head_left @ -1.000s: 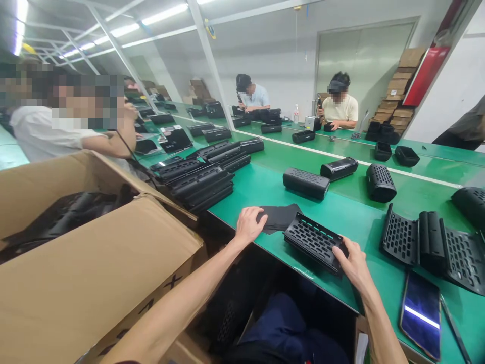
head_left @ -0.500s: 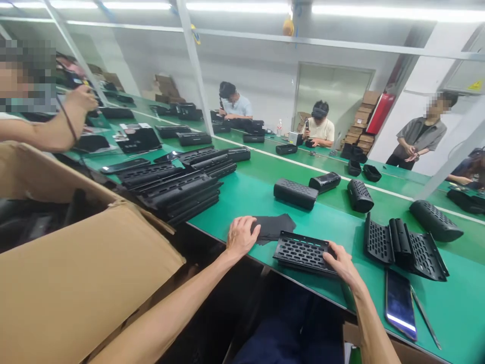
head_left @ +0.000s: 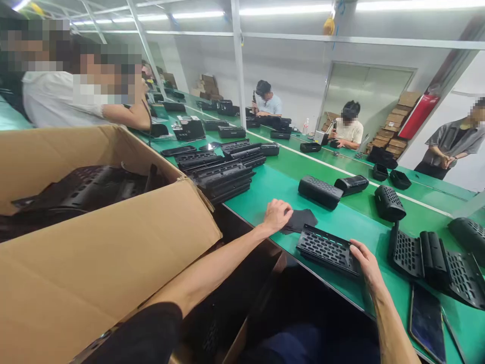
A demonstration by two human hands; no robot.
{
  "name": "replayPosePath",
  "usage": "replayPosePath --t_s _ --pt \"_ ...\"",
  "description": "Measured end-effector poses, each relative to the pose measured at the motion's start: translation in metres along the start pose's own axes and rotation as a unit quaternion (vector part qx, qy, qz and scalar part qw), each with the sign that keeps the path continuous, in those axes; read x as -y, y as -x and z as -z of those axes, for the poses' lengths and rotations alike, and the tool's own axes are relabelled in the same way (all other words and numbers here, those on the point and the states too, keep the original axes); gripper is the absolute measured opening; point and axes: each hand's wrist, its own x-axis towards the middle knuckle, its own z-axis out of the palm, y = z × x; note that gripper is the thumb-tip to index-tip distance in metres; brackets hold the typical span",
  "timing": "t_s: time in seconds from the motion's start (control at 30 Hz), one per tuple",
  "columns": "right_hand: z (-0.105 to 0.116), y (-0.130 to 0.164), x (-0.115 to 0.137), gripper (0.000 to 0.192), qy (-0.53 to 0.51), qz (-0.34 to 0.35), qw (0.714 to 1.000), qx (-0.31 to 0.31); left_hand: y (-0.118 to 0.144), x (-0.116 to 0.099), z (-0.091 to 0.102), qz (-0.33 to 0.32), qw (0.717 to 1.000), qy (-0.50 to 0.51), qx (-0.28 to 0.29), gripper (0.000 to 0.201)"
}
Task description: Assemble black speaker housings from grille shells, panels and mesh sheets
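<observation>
My left hand (head_left: 278, 216) is at the left edge of a small stack of thin black sheets (head_left: 303, 220) on the green bench. Its fingers are curled and pinched at the sheets' edge; the fingertips are partly hidden. To the right, my right hand (head_left: 366, 258) grips the right end of a black perforated panel (head_left: 328, 247), thumb on top. The panel lies at the bench's front edge, its slotted face up. Further right stand more curved perforated panels (head_left: 405, 250), with a phone (head_left: 427, 321) and a thin metal tool (head_left: 453, 336) in front of them.
An open cardboard box (head_left: 113, 263) with black parts inside fills the left. Stacked black panels (head_left: 223, 177) lie beyond it. Black perforated housings (head_left: 320, 192) stand farther back on the green bench (head_left: 273, 187). Co-workers sit across and at left; one person stands at right.
The view has turned left, showing more of the box. My left hand's fingers have drawn together at the sheets' edge. My right hand still holds the panel in place.
</observation>
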Motion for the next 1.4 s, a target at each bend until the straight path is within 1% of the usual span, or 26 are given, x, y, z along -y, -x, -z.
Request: replayPosePath --t_s 0.1,0.17,0.23,0.3,0.4,0.43,0.5,0.53,0.57,0.63,0.7,0.73,0.8,0.83,0.87,0.9,0.93,0.97,1.0,1.03,1.07,1.13,1.23,1.3,1.33,1.4 --pt "0.000 0.005 0.006 0.064 -0.001 -0.004 1.000 0.008 -0.024 -0.017 -0.009 -0.009 0.998 0.004 0.059 0.024" --pt "0.001 0.009 0.011 0.064 0.000 -0.004 1.000 0.013 -0.033 -0.023 -0.015 -0.016 0.996 0.011 0.083 0.028" --pt "0.004 0.011 0.017 0.065 0.003 -0.006 1.000 0.015 -0.036 -0.022 -0.017 -0.026 0.995 0.027 0.090 0.030" --pt "0.007 0.007 0.027 0.066 0.008 -0.007 1.000 0.002 -0.033 -0.017 -0.016 -0.037 0.994 0.053 0.088 0.031" --pt "0.003 -0.011 0.057 0.063 0.021 0.004 0.999 -0.030 -0.029 -0.009 -0.008 -0.055 0.990 0.108 0.077 0.030" --pt "-0.003 -0.020 0.070 0.061 0.025 0.012 0.999 -0.032 -0.027 -0.008 -0.005 -0.062 0.987 0.128 0.071 0.029" --pt "-0.025 -0.040 0.099 0.055 0.034 0.031 0.999 0.003 -0.025 -0.009 0.002 -0.073 0.982 0.163 0.059 0.028" --pt "-0.040 -0.049 0.113 0.053 0.039 0.040 0.998 0.038 -0.024 -0.011 0.005 -0.078 0.980 0.176 0.053 0.028" --pt "-0.057 -0.057 0.125 0.052 0.052 0.049 0.992 0.104 -0.022 -0.012 0.008 -0.083 0.977 0.189 0.046 0.027" --pt "-0.089 -0.067 0.145 0.042 0.045 0.043 0.983 0.171 -0.017 -0.015 0.013 -0.092 0.969 0.230 0.023 0.025" --pt "-0.113 -0.070 0.158 0.030 0.035 0.036 0.973 0.226 -0.011 -0.015 0.018 -0.094 0.954 0.286 -0.005 0.024" --pt "-0.121 -0.068 0.163 0.029 0.029 0.036 0.969 0.244 -0.009 -0.014 0.020 -0.092 0.944 0.316 -0.016 0.024" --pt "-0.124 -0.061 0.172 0.031 0.019 0.041 0.962 0.268 -0.007 -0.013 0.026 -0.082 0.922 0.378 -0.019 0.021" --pt "-0.121 -0.057 0.177 0.031 0.015 0.042 0.961 0.274 -0.007 -0.013 0.029 -0.079 0.909 0.410 -0.006 0.020" --pt "-0.114 -0.052 0.180 0.031 0.013 0.042 0.959 0.281 -0.007 -0.014 0.031 -0.079 0.896 0.437 0.019 0.027" --pt "-0.106 -0.047 0.182 0.031 0.014 0.037 0.958 0.285 -0.008 -0.016 0.034 -0.082 0.886 0.452 0.057 0.039" --pt "-0.095 -0.041 0.181 0.031 0.020 0.030 0.959 0.282 -0.009 -0.019 0.036 -0.087 0.884 0.449 0.101 0.049" --pt "-0.084 -0.036 0.178 0.031 0.031 0.019 0.962 0.270 -0.009 -0.023 0.037 -0.097 0.889 0.424 0.143 0.053" --pt "-0.072 -0.029 0.173 0.032 0.048 0.004 0.967 0.249 -0.008 -0.028 0.038 -0.111 0.901 0.382 0.175 0.052" --pt "-0.060 -0.022 0.164 0.033 0.069 -0.014 0.972 0.225 -0.006 -0.032 0.037 -0.125 0.914 0.334 0.193 0.046" --pt "-0.049 -0.015 0.153 0.033 0.094 -0.033 0.975 0.201 -0.003 -0.037 0.036 -0.136 0.927 0.288 0.197 0.038" --pt "-0.030 0.001 0.128 0.035 0.140 -0.068 0.974 0.165 0.006 -0.043 0.032 -0.153 0.945 0.221 0.185 0.028" --pt "-0.009 0.020 0.095 0.037 0.213 -0.080 0.966 0.123 0.020 -0.048 0.027 -0.151 0.958 0.188 0.158 0.030" --pt "-0.001 0.025 0.083 0.038 0.264 -0.066 0.957 0.096 0.025 -0.049 0.026 -0.118 0.966 0.190 0.127 0.034" --pt "0.002 0.024 0.078 0.039 0.283 -0.056 0.954 0.080 0.027 -0.049 0.026 -0.091 0.971 0.190 0.115 0.035" --pt "0.005 0.019 0.072 0.040 0.295 -0.033 0.954 0.047 0.027 -0.050 0.026 -0.031 0.977 0.175 0.118 0.033"
